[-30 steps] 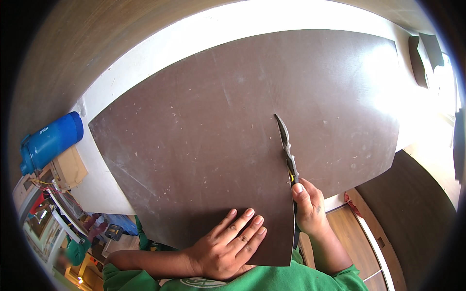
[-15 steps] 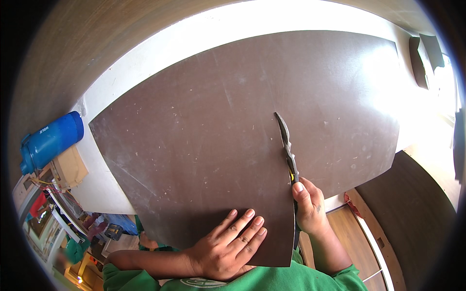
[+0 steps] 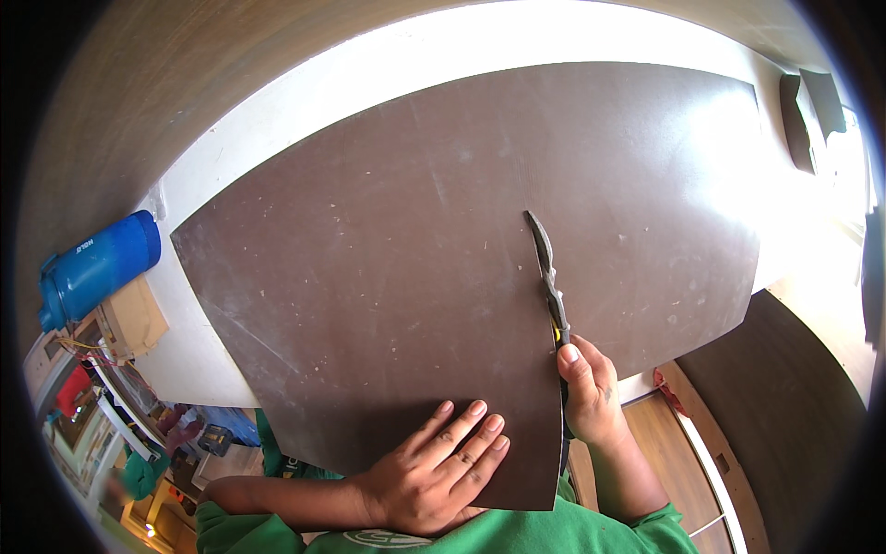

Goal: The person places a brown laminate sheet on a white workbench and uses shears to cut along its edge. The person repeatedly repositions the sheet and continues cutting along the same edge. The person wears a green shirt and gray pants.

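A large dark-brown laminate sheet (image 3: 388, 231), speckled with pale crumbs, spreads over a white surface and reaches to my green shirt. My left hand (image 3: 438, 475) lies flat on its near part, fingers stretched and slightly apart. My right hand (image 3: 591, 392) is wrapped round the handles of a pair of snips (image 3: 546, 268) at the sheet's right near edge. Their dark blade lies along the sheet with the tip pointing away from me; a cut line runs from it back toward me. The lower handle is mostly hidden behind the sheet and my fingers.
A blue bottle (image 3: 100, 268) lies at the left beside a piece of light wood (image 3: 134, 314). A dark curved panel (image 3: 780, 360) and a brown wooden panel (image 3: 678, 462) are at the lower right. Tools and someone in green (image 3: 143, 473) appear at lower left.
The sheet has shifted very slightly to the right, and the snips' tip has moved a touch with it. My left hand stays pressed flat on the sheet.
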Motion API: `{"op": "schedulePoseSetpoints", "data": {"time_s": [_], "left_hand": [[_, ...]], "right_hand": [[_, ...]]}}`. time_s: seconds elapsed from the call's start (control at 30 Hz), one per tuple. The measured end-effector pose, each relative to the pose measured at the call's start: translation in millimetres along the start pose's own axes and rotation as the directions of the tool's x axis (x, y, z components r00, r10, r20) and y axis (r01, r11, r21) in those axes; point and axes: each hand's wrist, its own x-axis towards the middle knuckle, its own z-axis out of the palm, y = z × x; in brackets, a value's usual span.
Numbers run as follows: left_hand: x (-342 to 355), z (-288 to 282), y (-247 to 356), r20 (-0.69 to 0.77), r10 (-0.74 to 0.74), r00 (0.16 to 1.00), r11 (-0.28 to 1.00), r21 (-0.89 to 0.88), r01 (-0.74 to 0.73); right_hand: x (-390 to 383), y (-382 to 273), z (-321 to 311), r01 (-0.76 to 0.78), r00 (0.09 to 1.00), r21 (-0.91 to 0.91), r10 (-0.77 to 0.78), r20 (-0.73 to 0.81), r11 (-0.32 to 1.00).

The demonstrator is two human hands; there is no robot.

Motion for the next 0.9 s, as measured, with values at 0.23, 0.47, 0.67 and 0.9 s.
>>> {"op": "schedulePoseSetpoints", "data": {"time_s": [0.23,0.47,0.67,0.9], "left_hand": [[-0.2,-0.4,-0.3,0.010,-0.009,1.000,1.000,-0.018,0.009],[-1.4,-0.1,-0.3,-0.003,0.005,1.000,1.000,-0.013,-0.005],[-0.6,0.8,0.1,-0.012,0.000,1.000,1.000,-0.019,0.000],[-0.1,-1.6,1.4,-0.009,0.010,1.000,1.000,-0.002,-0.010]], "right_hand": [[0.6,-1.4,0.3,-0.004,1.000,0.016,0.004,-0.004,1.000],[3.1,-4.6,-1.2,-0.009,1.000,-0.042,0.008,-0.006,0.999],[2.7,-1.5,0.8,-0.005,1.000,-0.048,0.004,-0.024,0.999],[5.2,-3.6,-0.9,-0.006,1.000,-0.011,0.006,-0.008,1.000]]}}
